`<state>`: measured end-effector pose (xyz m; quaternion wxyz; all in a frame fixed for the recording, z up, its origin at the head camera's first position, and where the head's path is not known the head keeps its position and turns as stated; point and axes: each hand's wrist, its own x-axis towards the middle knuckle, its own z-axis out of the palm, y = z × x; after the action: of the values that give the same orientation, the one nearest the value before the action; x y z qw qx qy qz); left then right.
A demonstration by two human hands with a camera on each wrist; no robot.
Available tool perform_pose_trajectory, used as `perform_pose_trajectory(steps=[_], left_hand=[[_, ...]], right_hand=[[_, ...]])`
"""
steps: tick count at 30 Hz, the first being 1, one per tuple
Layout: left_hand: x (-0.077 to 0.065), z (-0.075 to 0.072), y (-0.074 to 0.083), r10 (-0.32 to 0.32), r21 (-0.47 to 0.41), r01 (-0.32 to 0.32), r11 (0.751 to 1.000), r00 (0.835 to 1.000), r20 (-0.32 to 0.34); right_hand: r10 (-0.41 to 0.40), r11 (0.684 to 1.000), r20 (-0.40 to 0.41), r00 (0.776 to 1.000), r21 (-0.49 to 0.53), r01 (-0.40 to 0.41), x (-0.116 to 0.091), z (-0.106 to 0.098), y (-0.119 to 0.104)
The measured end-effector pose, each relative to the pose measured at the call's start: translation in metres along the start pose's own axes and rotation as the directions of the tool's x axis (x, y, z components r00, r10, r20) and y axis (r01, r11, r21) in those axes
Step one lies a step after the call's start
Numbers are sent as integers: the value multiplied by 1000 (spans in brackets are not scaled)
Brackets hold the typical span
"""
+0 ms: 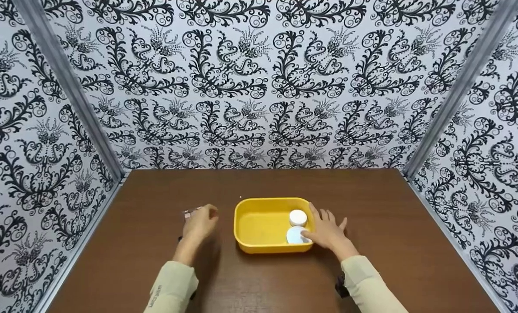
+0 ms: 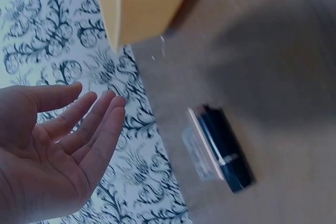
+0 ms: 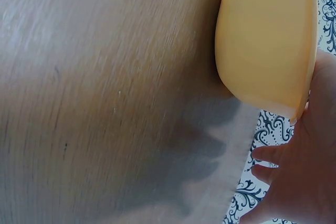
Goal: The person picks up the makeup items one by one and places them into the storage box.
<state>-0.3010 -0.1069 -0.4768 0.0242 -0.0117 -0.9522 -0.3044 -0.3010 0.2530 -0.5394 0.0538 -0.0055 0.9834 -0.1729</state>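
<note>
A yellow plastic tub (image 1: 259, 249) stands on the brown table, with two white round lidded jars (image 1: 297, 216) along its right side inside. My left hand (image 1: 200, 224) is held to the left of the tub, fingers loosely bent, palm bare in the left wrist view. Beneath it lies a black tube with a metallic band (image 2: 226, 148), beside a small clear and pinkish piece (image 2: 198, 153). At the tub's right rim is my right hand (image 1: 328, 231), its fingers spread outside. Its thumb reaches over the rim above the nearer jar; whether it touches is unclear.
The brown wooden table (image 1: 259, 287) is enclosed by black-and-white patterned walls (image 1: 259, 87) at the back and both sides. Grey strips (image 1: 72, 87) run along the corners. A tiny white speck lies behind the tub's left rim.
</note>
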Motion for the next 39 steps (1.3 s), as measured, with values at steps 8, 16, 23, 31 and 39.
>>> perform_pose_trajectory(steps=[8, 16, 23, 31, 39], left_hand=[[-4, -12, -34, -68, 16, 68, 998, 997, 23], [-8, -16, -64, -152, 34, 151, 988, 988, 17], [-9, -9, -85, -173, 48, 172, 984, 985, 16], [-14, 3, -100, -163, 74, 162, 984, 987, 10], [-16, 13, -102, -151, 122, 153, 981, 988, -33]], right_hand=[[-2, 1000, 1, 1000, -8, 2, 0, -1, 0], [-10, 1000, -7, 1000, 1, 10, -1, -1, 1], [-9, 1000, -17, 1000, -1, 9, -1, -2, -1], [-7, 1000, -17, 1000, -3, 7, 0, 1, 1], [-3, 1000, -17, 1000, 1, 3, 2, 1, 1]])
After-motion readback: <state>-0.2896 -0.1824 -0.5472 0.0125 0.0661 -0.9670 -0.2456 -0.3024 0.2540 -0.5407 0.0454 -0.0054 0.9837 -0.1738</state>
